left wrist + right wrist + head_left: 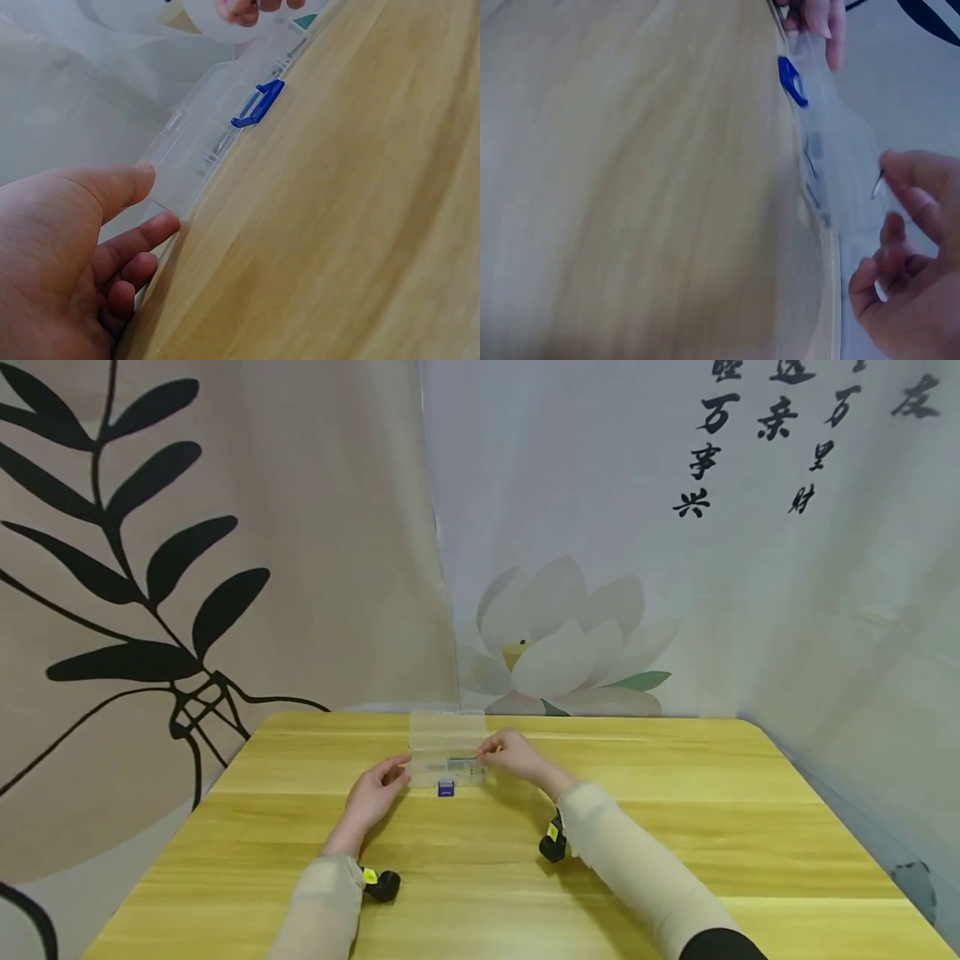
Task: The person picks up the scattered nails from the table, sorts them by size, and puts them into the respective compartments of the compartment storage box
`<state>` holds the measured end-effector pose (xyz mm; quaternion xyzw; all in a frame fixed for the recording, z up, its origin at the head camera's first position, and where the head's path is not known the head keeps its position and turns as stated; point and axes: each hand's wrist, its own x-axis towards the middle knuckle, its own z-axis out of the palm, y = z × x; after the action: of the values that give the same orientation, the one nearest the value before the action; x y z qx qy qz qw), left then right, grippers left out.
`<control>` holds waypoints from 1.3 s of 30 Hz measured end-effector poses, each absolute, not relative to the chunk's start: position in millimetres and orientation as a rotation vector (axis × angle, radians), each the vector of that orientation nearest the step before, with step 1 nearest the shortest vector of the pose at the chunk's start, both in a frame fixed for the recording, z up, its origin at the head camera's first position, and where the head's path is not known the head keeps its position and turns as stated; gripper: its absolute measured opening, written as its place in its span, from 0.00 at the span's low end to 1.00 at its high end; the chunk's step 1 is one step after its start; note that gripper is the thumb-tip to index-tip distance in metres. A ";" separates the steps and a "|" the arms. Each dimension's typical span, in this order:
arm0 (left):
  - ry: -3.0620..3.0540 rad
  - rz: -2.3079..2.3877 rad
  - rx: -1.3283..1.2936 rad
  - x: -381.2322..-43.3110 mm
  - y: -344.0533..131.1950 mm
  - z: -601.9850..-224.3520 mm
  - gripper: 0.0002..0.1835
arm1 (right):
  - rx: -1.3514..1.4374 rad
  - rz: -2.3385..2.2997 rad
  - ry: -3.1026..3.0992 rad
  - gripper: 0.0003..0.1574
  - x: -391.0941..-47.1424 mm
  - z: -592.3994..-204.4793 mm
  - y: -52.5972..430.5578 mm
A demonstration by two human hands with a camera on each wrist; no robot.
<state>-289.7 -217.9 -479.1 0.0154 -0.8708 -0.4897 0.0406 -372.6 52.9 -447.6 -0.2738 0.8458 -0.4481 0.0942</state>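
Note:
A clear plastic box (447, 766) with its lid (447, 731) raised and a blue latch (446, 789) lies at the middle of the yellow table (675, 827). My left hand (401, 772) holds the box's left end, thumb (112, 187) on top and forefinger (146, 231) against the corner. My right hand (487, 748) is at the box's right end, fingers curled, and the thumb (915, 171) pinches a small thin metal piece (877, 184) over the box. The blue latch (259, 103) hangs open. Small parts show dimly inside the box (832, 150).
Printed cloth backdrops hang right behind the table's far edge (525, 717): a leaf pattern (150, 568) at left, a lotus (562, 643) at centre. Black wrist cameras (382, 885) sit under both forearms. Bare tabletop lies on both sides of the box.

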 end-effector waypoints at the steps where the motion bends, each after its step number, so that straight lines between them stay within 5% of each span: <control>1: -2.668 -1.493 0.038 -289.6 -216.7 -479.0 0.21 | -0.827 -1.311 2.519 0.09 -371.4 -447.8 50.8; 14: -2.675 -1.472 0.016 -288.7 -211.3 -479.2 0.21 | -0.777 -1.324 2.553 0.08 -362.5 -454.2 48.9; 28: -2.669 -1.462 0.013 -287.2 -211.8 -476.2 0.22 | -0.191 -1.934 1.935 0.28 -365.0 -468.7 62.1; 39: -2.670 -1.482 0.034 -289.7 -218.1 -482.0 0.22 | -0.274 -1.772 2.012 0.28 -363.8 -474.7 62.3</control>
<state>-289.7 -218.1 -482.0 0.0111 -0.8734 -0.4848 0.0437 -363.8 62.3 -474.7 -0.0992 0.7280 -0.6413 0.2213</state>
